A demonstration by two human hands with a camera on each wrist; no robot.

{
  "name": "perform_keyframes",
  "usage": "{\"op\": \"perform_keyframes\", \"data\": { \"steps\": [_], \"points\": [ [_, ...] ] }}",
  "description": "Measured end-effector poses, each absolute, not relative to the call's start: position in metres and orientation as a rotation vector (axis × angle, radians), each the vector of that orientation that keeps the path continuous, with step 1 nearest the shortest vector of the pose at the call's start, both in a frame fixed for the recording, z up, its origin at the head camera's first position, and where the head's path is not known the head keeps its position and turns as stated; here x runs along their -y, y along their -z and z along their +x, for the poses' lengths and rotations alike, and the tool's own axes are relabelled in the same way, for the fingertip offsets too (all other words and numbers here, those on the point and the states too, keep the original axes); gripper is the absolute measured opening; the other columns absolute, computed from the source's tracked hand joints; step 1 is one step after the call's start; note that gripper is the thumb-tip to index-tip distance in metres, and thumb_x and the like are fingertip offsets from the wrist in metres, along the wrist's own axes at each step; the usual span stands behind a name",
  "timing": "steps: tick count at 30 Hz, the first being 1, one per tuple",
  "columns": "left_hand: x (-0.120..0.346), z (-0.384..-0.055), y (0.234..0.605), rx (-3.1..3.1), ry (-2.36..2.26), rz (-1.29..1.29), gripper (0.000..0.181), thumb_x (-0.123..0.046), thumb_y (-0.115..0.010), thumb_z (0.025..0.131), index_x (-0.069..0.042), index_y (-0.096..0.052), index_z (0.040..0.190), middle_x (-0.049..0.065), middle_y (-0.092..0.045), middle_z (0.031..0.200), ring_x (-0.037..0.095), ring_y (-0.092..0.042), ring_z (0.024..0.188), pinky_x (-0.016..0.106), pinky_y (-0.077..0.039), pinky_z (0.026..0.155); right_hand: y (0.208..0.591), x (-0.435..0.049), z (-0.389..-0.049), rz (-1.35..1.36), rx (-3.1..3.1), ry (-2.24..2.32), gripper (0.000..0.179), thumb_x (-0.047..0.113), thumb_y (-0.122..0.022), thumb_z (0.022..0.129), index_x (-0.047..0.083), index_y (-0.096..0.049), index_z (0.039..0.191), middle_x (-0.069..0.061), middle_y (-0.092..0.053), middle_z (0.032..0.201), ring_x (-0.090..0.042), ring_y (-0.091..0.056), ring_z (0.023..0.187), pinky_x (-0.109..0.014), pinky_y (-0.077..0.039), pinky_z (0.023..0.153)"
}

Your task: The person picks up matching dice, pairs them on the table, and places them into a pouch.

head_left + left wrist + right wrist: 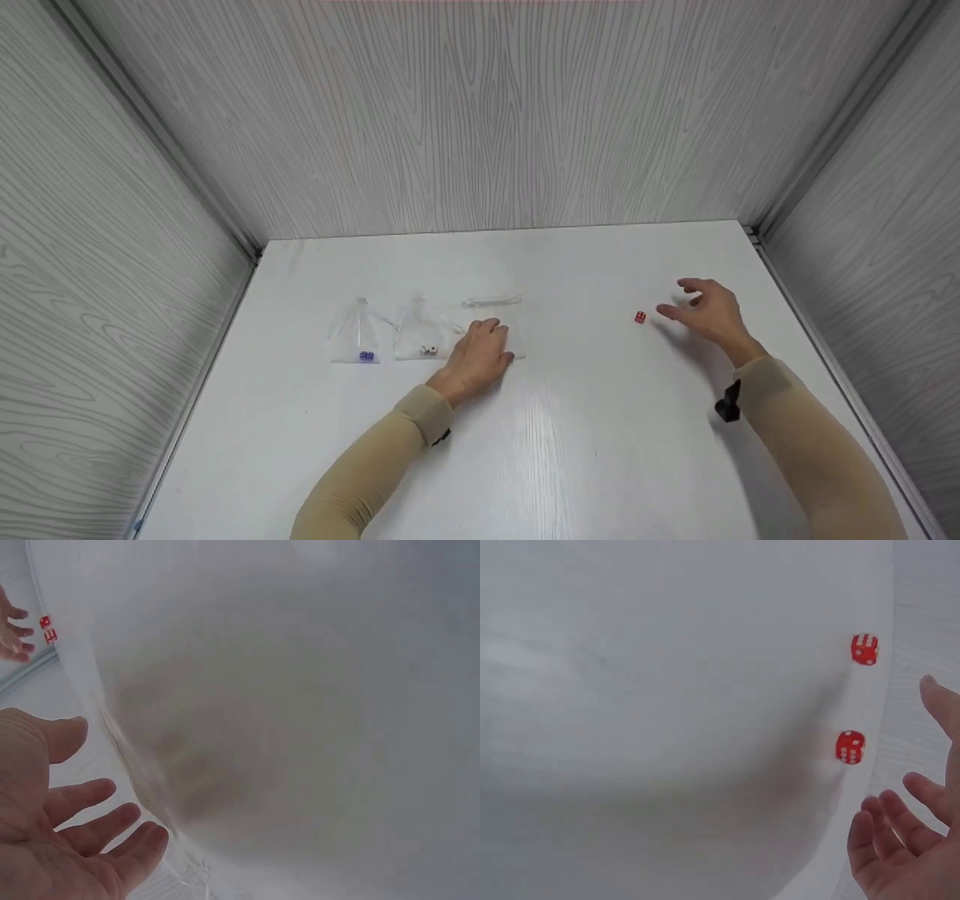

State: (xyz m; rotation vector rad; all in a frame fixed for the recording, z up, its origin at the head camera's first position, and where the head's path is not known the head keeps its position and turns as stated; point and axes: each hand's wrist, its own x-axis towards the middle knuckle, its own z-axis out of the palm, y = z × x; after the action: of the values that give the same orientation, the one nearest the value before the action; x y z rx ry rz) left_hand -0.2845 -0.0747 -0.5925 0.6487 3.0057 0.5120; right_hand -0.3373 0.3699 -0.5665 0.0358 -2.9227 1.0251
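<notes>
My left hand [480, 352] is over a flat clear plastic bag [516, 330], its fingers loosely bent; whether they touch the bag I cannot tell. In the left wrist view the thumb and fingers of that hand [67, 817] are spread, with nothing between them. My right hand [709, 311] hovers just right of the red dice [640, 317], thumb and fingers apart and holding nothing. Two red dice [850, 747] with white pips show separately in the right wrist view, near the fingertips of the right hand [915, 840].
To the left lie two clear bags with gathered tops, one holding purple dice [366, 356], the other white dice [428, 350]. A clear narrow strip [491, 301] lies beyond my left hand. Grey wood-grain panels [480, 112] enclose the white table [570, 450] at the back and sides.
</notes>
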Motion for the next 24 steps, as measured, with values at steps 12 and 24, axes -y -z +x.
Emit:
{"op": "perform_keyframes", "data": {
  "steps": [12, 24],
  "points": [
    [0.073, -0.292, 0.587, -2.977, -0.493, 0.670, 0.018, -0.012, -0.067, 0.111, -0.004, -0.080, 0.121, 0.019, -0.072, 0.147, 0.040, -0.067, 0.132, 0.052, -0.060, 0.116, 0.586, -0.386, -0.336, -0.122, 3.011, -1.150, 0.042, 0.027, -0.079, 0.105, -0.002, -0.076, 0.136, -0.026, -0.075, 0.130, -0.036, -0.069, 0.117, -0.030, -0.056, 0.092],
    [0.077, -0.294, 0.586, -2.943, -0.394, 0.631, 0.029, -0.021, -0.070, 0.113, -0.009, -0.075, 0.138, 0.017, -0.059, 0.166, 0.040, -0.057, 0.152, 0.053, -0.052, 0.128, 0.566, -0.348, -0.322, -0.107, 2.907, -1.169, 0.037, 0.028, -0.076, 0.108, 0.002, -0.078, 0.135, -0.024, -0.079, 0.129, -0.035, -0.073, 0.114, -0.022, -0.056, 0.085]
  ]
}}
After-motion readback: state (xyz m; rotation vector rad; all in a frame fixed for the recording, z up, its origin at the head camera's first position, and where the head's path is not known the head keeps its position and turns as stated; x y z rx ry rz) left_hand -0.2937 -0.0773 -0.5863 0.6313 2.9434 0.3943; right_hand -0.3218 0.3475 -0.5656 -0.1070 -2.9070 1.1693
